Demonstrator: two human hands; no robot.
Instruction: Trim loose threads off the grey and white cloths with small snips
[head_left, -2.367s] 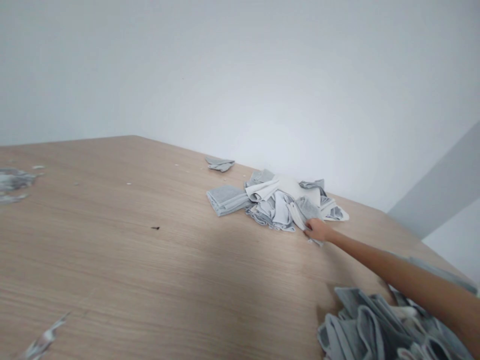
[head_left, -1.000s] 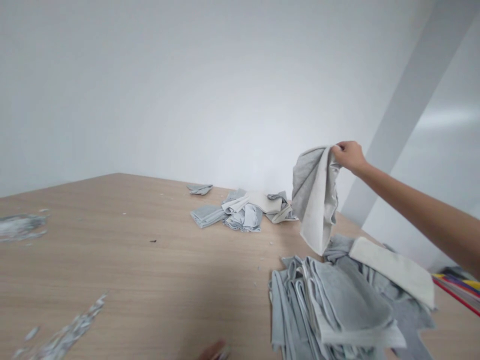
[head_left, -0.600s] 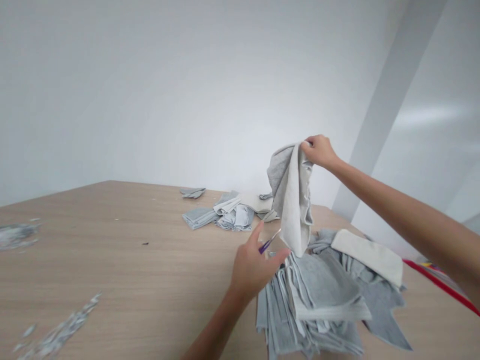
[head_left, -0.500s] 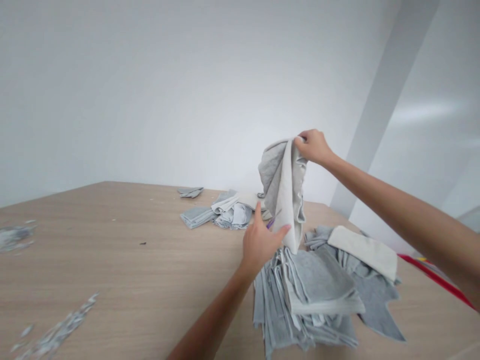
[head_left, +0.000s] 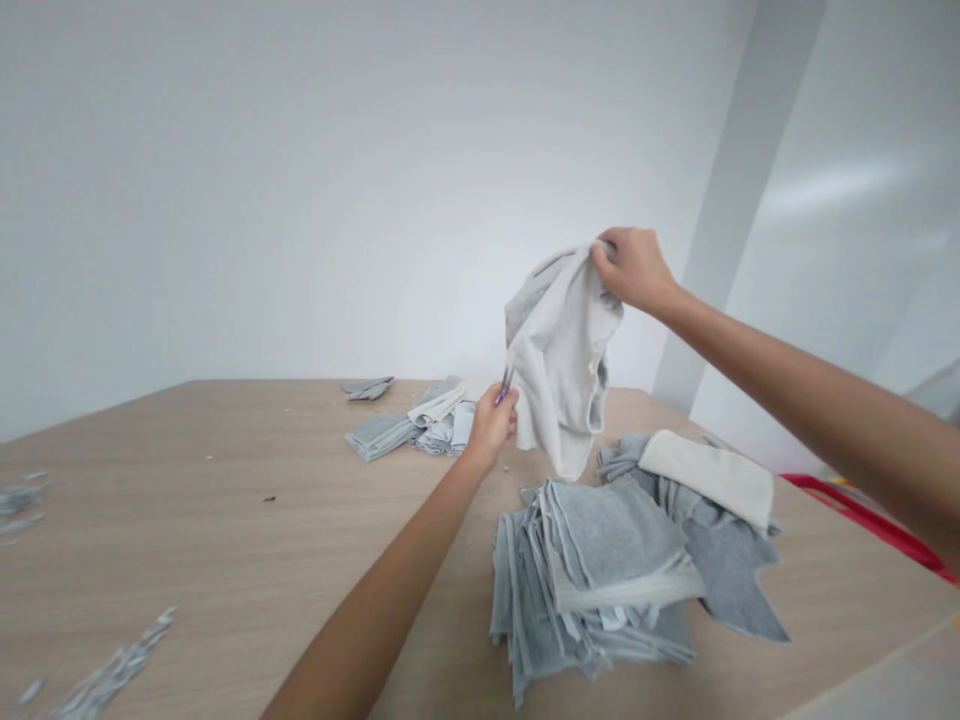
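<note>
My right hand (head_left: 634, 268) pinches the top of a grey-and-white cloth piece (head_left: 559, 350), which hangs in the air with its pale side largely turned to me. At the cloth's left edge, my left hand (head_left: 491, 425) is closed around small purple-handled thread snips (head_left: 505, 385), their metal tips pointing up. The left fingertips meet the cloth edge; I cannot tell whether they also grip it. Below the hanging cloth lies a stack of folded grey cloths (head_left: 615, 540). Right of the stack is a looser grey heap with a folded cream cloth (head_left: 709, 475) on top.
Farther back by the wall sits a pile of grey and white cloths (head_left: 439, 415), with a single grey piece (head_left: 367, 388) left of it. Fabric scraps (head_left: 120, 670) lie on the left of the wooden table (head_left: 247, 560). A red-edged object (head_left: 870, 525) is at the right.
My right hand lifted the cloth from the back pile and brought it over the near stack. My left hand came up from below with the snips and closed at the cloth's left edge.
</note>
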